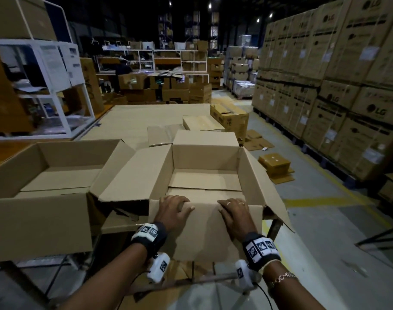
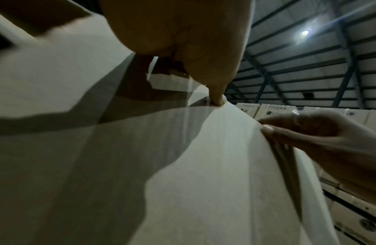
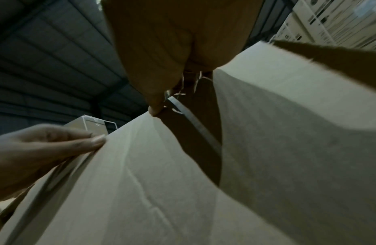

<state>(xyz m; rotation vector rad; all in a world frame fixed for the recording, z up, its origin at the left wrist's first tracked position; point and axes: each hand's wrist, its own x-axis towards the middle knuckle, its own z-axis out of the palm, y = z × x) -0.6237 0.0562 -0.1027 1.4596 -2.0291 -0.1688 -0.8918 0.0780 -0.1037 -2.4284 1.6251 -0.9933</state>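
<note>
- Left hand [image 1: 172, 209] and right hand [image 1: 234, 212] both clamp the near edge of the open box [image 1: 205, 177]. Fingers hook over the fold, thumbs press outside.
- Likely reason: to steady the box or drag it closer while the near flap [image 1: 204, 233] hangs down.
- Box sits directly in front, empty, flaps splayed.
- Second open box [image 1: 45, 173] just beside at left, crowding that flap.
- Stacked cartons [image 1: 347, 86] well apart at right.
</note>
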